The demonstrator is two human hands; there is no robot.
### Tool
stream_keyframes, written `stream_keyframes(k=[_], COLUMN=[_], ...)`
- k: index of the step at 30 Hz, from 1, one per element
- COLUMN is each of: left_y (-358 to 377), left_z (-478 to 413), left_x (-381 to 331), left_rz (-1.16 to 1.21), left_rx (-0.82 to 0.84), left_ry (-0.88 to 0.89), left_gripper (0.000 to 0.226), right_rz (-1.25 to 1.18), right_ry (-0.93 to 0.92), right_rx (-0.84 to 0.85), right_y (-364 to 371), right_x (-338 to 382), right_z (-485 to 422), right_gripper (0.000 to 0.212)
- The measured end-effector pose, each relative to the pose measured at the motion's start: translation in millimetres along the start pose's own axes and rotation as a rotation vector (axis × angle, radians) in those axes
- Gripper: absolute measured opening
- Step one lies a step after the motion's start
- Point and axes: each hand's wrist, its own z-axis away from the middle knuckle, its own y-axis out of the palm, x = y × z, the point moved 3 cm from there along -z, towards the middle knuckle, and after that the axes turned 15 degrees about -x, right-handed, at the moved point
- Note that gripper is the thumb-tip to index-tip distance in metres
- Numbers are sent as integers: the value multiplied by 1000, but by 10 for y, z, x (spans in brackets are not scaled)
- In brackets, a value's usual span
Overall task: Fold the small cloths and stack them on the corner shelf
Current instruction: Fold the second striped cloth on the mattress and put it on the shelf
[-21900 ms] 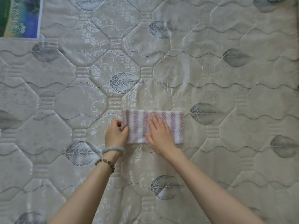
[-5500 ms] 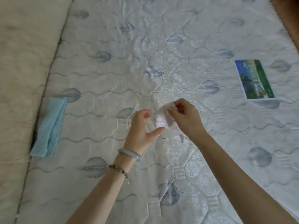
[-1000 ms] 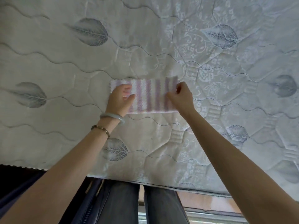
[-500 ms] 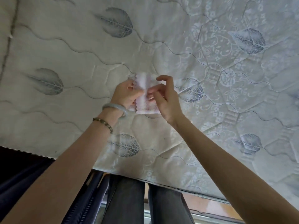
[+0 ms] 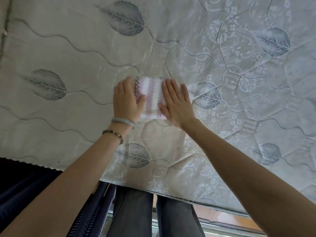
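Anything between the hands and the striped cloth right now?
Nothing visible. Both the left hand and right hand lie flat, touching the striped cloth on the mattress. The corner shelf is out of view.

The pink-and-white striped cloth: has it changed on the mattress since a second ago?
Yes. The pink-and-white striped cloth is now folded about half as wide, between the left hand and right hand, beside the grey leaf print on the quilted mattress.

Just one view here, a wide-angle head cam on the person standing at the mattress (image 5: 222,48) edge. It looks forward and steeply down, close in at arm's length, so both forearms run up from the bottom corners and the person's legs show below.
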Motion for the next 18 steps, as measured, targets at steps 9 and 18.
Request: stream_keyframes(k=[9, 18], left_y=[300, 244], left_z=[100, 31], left_x=[69, -42], left_rz=[-437, -245], left_rx=[311, 247], left_ry=[632, 441], left_gripper=[78, 70], right_rz=[47, -133], right_ry=[-22, 34], right_rx=[-16, -68], right_y=[-3, -90], right_x=[-141, -156], right_z=[73, 30], right_gripper=[67, 66])
